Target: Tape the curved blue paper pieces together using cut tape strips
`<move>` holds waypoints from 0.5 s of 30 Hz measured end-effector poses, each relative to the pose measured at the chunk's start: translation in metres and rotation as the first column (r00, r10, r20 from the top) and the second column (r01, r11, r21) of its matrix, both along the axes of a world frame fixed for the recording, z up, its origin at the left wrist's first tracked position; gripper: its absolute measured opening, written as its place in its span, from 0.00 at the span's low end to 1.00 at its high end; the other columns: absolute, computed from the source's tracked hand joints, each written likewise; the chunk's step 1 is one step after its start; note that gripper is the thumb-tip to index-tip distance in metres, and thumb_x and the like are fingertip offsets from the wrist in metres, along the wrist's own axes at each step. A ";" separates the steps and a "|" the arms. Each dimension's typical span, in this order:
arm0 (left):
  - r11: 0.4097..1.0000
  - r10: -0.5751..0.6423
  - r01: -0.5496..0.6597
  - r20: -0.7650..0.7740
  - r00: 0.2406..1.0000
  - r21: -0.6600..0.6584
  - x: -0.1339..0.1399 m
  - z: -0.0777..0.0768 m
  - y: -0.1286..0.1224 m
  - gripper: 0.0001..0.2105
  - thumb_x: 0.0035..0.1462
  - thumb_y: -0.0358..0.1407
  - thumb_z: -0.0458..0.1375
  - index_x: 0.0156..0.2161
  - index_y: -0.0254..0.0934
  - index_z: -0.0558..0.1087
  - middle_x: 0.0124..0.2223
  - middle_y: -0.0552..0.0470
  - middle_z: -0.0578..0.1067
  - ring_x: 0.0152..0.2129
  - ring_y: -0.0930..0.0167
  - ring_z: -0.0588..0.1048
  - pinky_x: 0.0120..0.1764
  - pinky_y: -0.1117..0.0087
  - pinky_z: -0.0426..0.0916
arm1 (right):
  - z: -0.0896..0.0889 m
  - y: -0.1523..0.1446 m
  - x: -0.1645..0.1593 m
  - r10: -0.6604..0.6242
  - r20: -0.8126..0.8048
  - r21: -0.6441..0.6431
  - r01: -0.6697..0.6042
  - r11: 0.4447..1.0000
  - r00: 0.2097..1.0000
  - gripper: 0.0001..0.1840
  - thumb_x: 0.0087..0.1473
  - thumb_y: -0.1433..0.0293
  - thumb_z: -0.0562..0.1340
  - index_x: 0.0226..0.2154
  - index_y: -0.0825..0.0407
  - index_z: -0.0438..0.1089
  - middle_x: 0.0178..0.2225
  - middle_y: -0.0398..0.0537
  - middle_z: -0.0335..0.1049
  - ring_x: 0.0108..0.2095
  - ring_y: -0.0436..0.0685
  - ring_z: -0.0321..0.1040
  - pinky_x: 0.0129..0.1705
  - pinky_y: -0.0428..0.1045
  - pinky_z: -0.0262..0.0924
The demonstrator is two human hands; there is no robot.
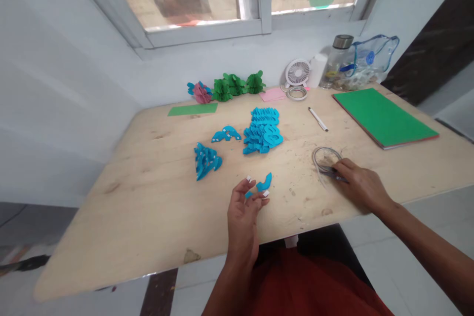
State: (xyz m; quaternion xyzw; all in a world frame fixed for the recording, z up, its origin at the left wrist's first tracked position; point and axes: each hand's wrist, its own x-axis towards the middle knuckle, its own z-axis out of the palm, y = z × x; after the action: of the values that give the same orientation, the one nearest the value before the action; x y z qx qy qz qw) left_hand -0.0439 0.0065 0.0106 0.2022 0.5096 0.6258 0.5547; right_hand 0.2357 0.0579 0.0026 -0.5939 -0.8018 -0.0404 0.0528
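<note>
My left hand [243, 212] is closed on a curved blue paper cutout [264, 182], with the thumb and fingers pinching it just above the table. Small white squares stick to its fingertips. My right hand [357, 180] rests on the table at the right, fingers closed over a dark, slim thing that they mostly hide. Beside those fingers lies a thin greyish ring [319, 155], perhaps a tape roll. Farther back are a stack of blue paper cutouts [263, 133], a folded blue paper piece [206, 160] and a flat blue piece [226, 133], the latter two with white squares.
Green paper shapes [234, 85] and a pink and blue one [202, 92] stand along the wall. A green strip [192, 109], small fan [297, 73], tape roll [296, 93], bottle [336, 61] and clear bag [370, 61] are also there. A white pen [318, 119] and green sheets [383, 116] lie right.
</note>
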 end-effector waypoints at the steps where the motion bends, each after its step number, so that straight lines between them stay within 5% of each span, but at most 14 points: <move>1: 1.000 -0.001 0.001 0.004 1.000 0.003 0.002 0.001 0.001 0.19 0.44 0.32 0.64 0.45 0.42 0.70 0.49 0.51 0.70 0.33 0.74 0.75 0.38 0.69 0.70 | 0.000 0.000 0.002 -0.040 -0.003 0.035 0.040 0.999 0.999 0.10 0.55 0.69 0.56 0.39 0.48 0.70 0.41 0.50 0.72 0.28 0.56 0.69 0.21 0.47 0.47; 4: 1.000 0.010 -0.009 0.013 1.000 -0.006 0.007 0.002 0.004 0.20 0.44 0.31 0.64 0.45 0.40 0.70 0.48 0.50 0.70 0.31 0.74 0.75 0.37 0.69 0.71 | 0.002 -0.007 -0.008 -0.081 -0.083 0.115 0.090 0.989 0.993 0.13 0.55 0.66 0.56 0.43 0.49 0.69 0.42 0.51 0.72 0.30 0.58 0.71 0.22 0.48 0.53; 9: 1.000 -0.014 0.013 0.030 0.999 0.014 0.015 0.006 0.004 0.19 0.46 0.30 0.63 0.46 0.40 0.70 0.48 0.50 0.70 0.32 0.74 0.75 0.38 0.70 0.70 | 0.001 -0.010 -0.051 0.142 -0.198 0.014 -0.142 0.990 0.970 0.13 0.59 0.67 0.53 0.45 0.50 0.67 0.38 0.51 0.73 0.35 0.58 0.71 0.29 0.48 0.59; 15: 1.000 -0.018 0.017 0.053 0.998 0.010 0.013 0.010 -0.003 0.18 0.47 0.30 0.63 0.46 0.41 0.69 0.48 0.50 0.70 0.33 0.73 0.75 0.38 0.70 0.69 | 0.008 0.034 -0.069 0.203 -0.121 0.003 -0.204 0.979 0.972 0.13 0.59 0.70 0.54 0.45 0.50 0.68 0.37 0.51 0.73 0.37 0.58 0.70 0.33 0.48 0.57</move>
State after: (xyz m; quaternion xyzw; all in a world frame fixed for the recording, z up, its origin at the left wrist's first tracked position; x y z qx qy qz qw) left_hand -0.0313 0.0037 0.0203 0.1923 0.4899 0.6285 0.5727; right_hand 0.1667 0.0918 0.0110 -0.5103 -0.8539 0.0048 0.1023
